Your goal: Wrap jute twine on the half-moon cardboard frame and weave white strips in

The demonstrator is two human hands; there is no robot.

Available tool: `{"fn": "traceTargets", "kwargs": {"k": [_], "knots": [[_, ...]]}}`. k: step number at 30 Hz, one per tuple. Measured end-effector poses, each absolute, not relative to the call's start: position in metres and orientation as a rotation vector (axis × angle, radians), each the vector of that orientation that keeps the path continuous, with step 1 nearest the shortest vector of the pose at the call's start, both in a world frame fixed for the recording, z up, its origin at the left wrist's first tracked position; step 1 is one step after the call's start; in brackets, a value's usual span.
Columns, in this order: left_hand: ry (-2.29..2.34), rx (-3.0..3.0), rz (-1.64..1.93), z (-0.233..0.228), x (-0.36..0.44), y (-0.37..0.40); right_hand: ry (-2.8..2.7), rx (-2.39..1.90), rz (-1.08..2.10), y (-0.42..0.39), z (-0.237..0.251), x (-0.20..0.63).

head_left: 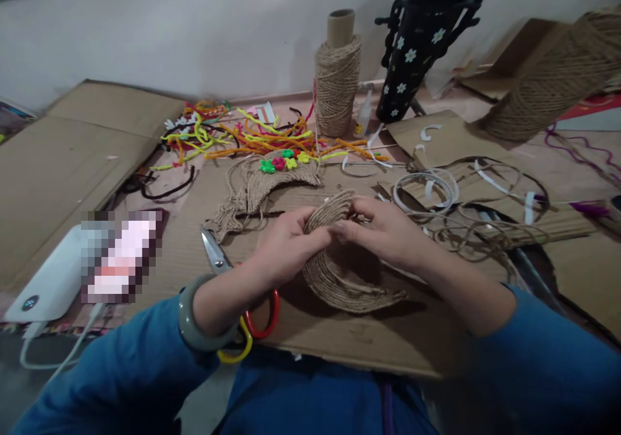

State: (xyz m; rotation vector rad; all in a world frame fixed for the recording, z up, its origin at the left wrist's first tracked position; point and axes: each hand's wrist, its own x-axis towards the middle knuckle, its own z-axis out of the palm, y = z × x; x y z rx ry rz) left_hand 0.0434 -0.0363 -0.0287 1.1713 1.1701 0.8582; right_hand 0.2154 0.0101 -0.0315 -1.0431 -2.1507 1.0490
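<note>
Left hand (286, 244) pinching the top edge of a curved jute piece (334, 273), thumb and fingers closed on it; right hand (383, 231) likewise closed on the same edge from the other side, fingertips nearly meeting the left's at the crest. Piece standing on its lower rim on the cardboard (369, 338) just ahead of the lap, arched up between both hands. Judged light, with some body from the close coils but surely still bendable; rough twine, so no slipping, though coils might separate if pulled apart crosswise. Best taken where held now, on the rim with flat pinches either side, not by a single strand. Grey bangle (196, 322) on the left wrist, blue sleeves below. Under the left forearm, scissors (237, 292) with red and yellow handles, touching the cardboard. Left, a white device (46, 286) with cable. Right of the hands, loose twine and white strips (427, 189). Farther, a second jute piece (272, 182) bearing small coloured flowers, then a tangle of pipe cleaners (242, 137). Beyond, a twine spool (337, 85) upright, a small glue bottle (363, 114) beside it, a black flowered vase (417, 40) leaning, and another spool (557, 72) tilted at the far right.
</note>
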Motion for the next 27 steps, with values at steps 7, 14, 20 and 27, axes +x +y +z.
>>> {"fn": "traceTargets", "kwargs": {"k": [7,14,20,27], "knots": [[1.221,1.310,0.804,-0.0248,0.0460,-0.0423,-2.067,-0.956,1.245,0.0074,-0.0322,0.2127],[1.220,1.232,0.750,-0.0237,0.0455,-0.0406,-1.914,-0.947,1.357,0.0101,-0.0374,0.2140],[1.245,1.227,0.734,-0.0260,0.0461,-0.0420,-1.840,-0.985,1.402,0.0108,-0.0373,0.2112],[1.261,1.193,0.718,-0.0224,0.0475,-0.0408,-1.861,-1.023,1.341,0.0121,-0.0356,0.2144]]}}
